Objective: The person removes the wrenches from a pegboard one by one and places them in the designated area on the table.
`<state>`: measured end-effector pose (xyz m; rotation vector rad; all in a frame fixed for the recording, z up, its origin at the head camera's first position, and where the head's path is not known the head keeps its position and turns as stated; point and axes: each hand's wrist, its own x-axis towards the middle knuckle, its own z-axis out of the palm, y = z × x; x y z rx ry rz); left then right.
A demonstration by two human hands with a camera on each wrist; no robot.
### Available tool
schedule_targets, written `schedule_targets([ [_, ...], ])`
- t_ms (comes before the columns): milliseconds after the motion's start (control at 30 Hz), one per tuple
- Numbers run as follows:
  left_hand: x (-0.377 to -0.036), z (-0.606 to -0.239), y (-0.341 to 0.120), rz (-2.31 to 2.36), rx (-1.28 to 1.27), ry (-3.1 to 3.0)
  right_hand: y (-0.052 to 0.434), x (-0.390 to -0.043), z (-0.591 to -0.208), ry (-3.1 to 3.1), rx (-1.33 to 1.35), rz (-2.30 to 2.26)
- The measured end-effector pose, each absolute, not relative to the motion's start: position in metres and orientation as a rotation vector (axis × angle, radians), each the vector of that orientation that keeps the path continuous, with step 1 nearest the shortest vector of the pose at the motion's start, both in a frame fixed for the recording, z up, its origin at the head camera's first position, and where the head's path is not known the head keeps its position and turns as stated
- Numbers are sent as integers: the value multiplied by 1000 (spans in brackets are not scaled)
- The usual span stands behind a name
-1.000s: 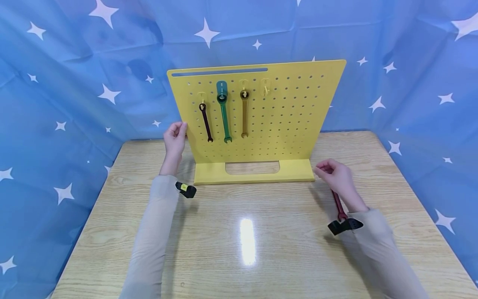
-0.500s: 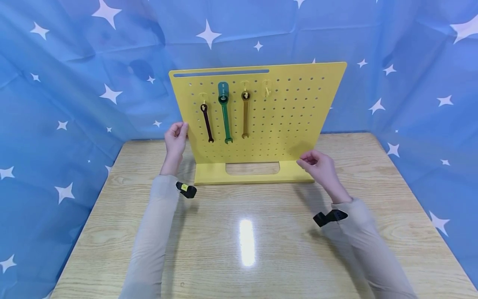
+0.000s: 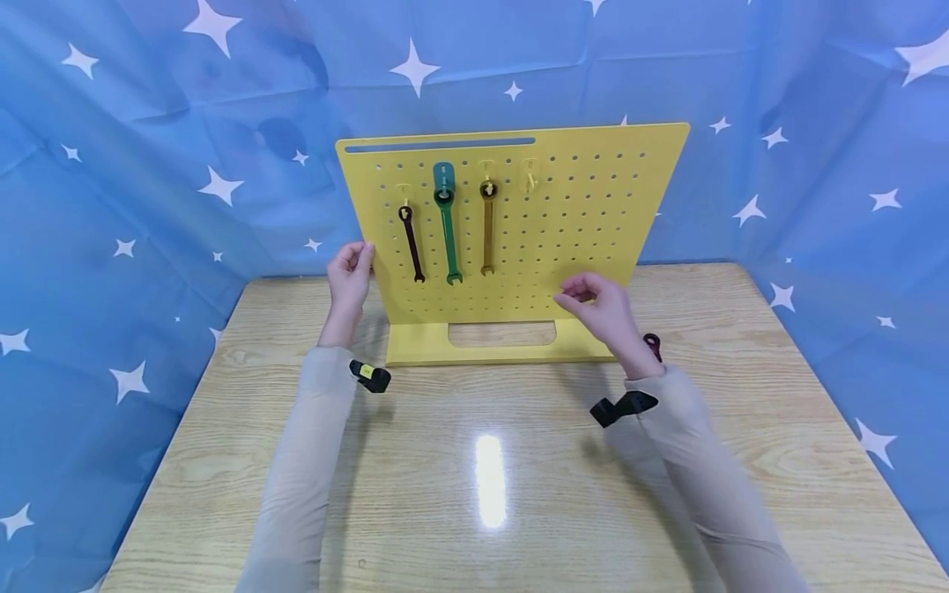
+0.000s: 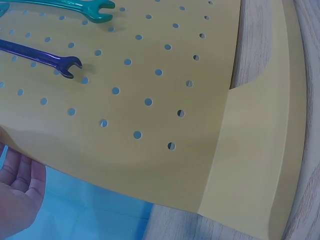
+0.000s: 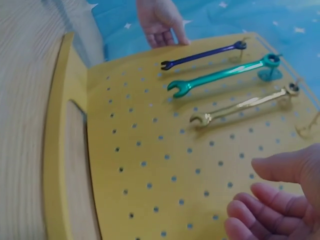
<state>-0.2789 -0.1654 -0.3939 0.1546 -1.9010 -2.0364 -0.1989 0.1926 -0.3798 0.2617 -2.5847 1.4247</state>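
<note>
A yellow pegboard (image 3: pixel 608 136) stands upright on its base. From its hooks hang a dark purple combination wrench (image 3: pixel 411 245), a green combination wrench (image 3: pixel 448 239) and a gold combination wrench (image 3: pixel 487 235); a fourth hook (image 3: pixel 530 181) bears nothing. My left hand (image 3: pixel 348 276) grips the board's left edge, the thumb at the front and the fingers partly hidden behind it. In front of the board's lower right part is my right hand (image 3: pixel 599 309), fingers loosely bent and nothing between them, as the right wrist view confirms.
A dark red wrench (image 3: pixel 652 342) lies on the wooden table (image 3: pixel 415 494) right of the board, mostly hidden by my right wrist. Behind the table hangs a blue star-printed cloth (image 3: pixel 259 74). The board's base has a cut-out (image 3: pixel 502 333).
My right hand has moved left and up from beside the base to in front of the board, away from the dark red wrench. My left hand keeps its place on the edge.
</note>
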Motion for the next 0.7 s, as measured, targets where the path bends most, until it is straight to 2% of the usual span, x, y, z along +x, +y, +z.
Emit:
schedule_targets([
  [700,-279,-395,-166,-2028,146,-1900,144,-232,-353,-2467,392,1722],
])
